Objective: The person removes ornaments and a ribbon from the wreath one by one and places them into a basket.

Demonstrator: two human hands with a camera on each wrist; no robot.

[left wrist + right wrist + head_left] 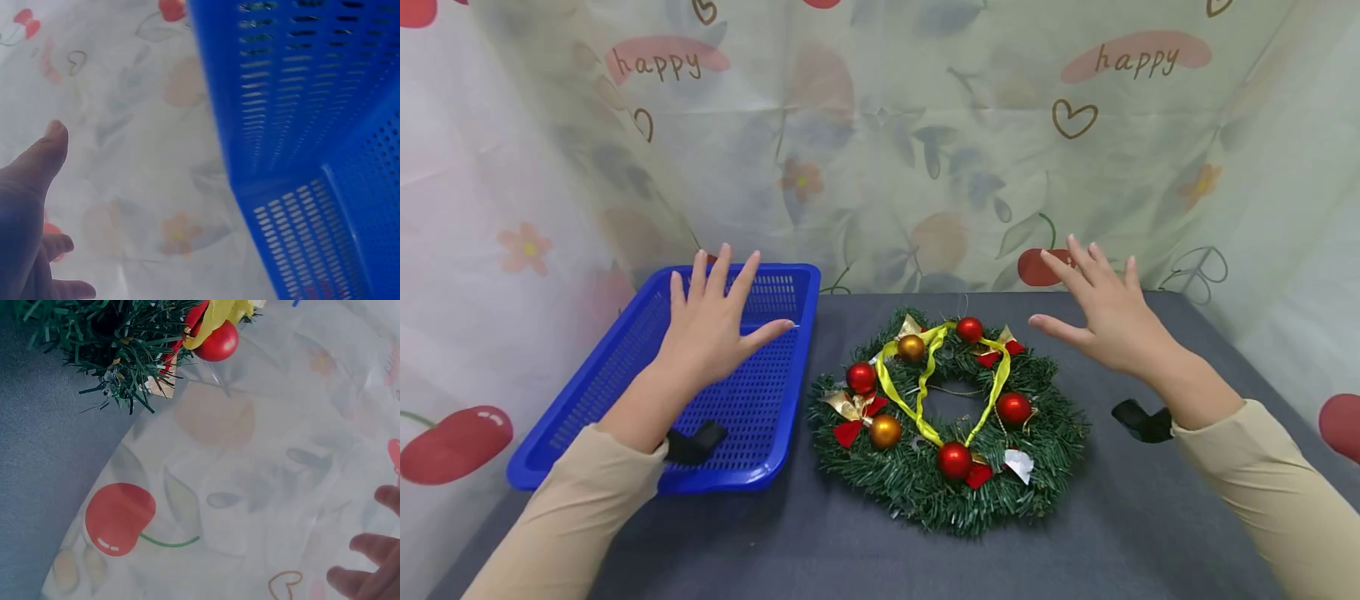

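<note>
A green tinsel wreath [917, 492] lies flat on the table, dressed with red and gold balls, red and gold bows and a yellow ribbon [1000, 383]. Above the blue perforated basket [801, 367], my left hand [707, 329] hovers with its fingers spread, holding nothing. My right hand [1112, 321] is raised to the right of the wreath, fingers spread and likewise bare. In the left wrist view, the thumb and some fingertips of the left hand [31, 187] appear beside the basket. The right wrist view catches fingertips of the right hand [372, 556], apart from the wreath [119, 350].
A dark grey cloth [700, 550] covers the table. Patterned curtains [880, 167] with cherries, hearts and "happy" lettering enclose the back and both sides. Black straps [1142, 421] show near both wrists. The basket stands left of the wreath, a narrow gap between them.
</note>
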